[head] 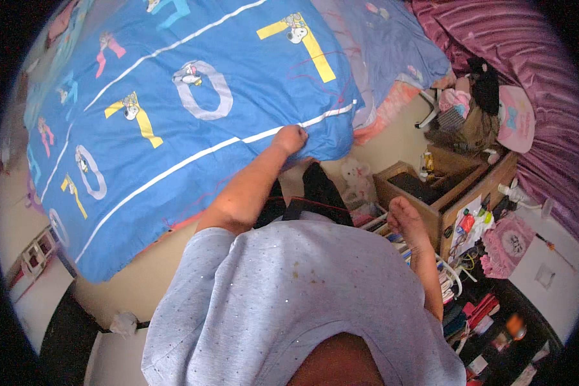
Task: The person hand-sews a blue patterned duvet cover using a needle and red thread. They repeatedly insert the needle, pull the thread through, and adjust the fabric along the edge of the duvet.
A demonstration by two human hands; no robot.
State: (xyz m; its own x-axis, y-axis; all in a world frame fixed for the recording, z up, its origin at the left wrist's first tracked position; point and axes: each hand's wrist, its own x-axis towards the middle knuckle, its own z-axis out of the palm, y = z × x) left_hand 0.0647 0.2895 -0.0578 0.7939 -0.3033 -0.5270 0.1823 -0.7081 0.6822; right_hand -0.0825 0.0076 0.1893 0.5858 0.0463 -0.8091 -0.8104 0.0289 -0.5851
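Note:
A blue quilt (140, 111) printed with white lines, numerals and cartoon dogs is spread before me. My left hand (291, 138) is closed on its near edge, by a white stripe, where the cloth bunches up. Thin red thread (313, 60) lies loosely over the quilt's right part. More red thread (318, 201) crosses in front of my dark-clad legs, towards my right side. Raised beside my body, away from the quilt, my right hand (406, 221) has its fingers drawn together; whether something thin is between them cannot be made out.
An open wooden drawer (405, 181) and a cluttered cabinet stand at my right. A white plush toy (356, 176) is by my legs. Clothes and a bag (470, 116) are heaped near a purple curtain (550, 96). A pink lace-edged item (509, 243) and a screwdriver (552, 247) lie on a white surface.

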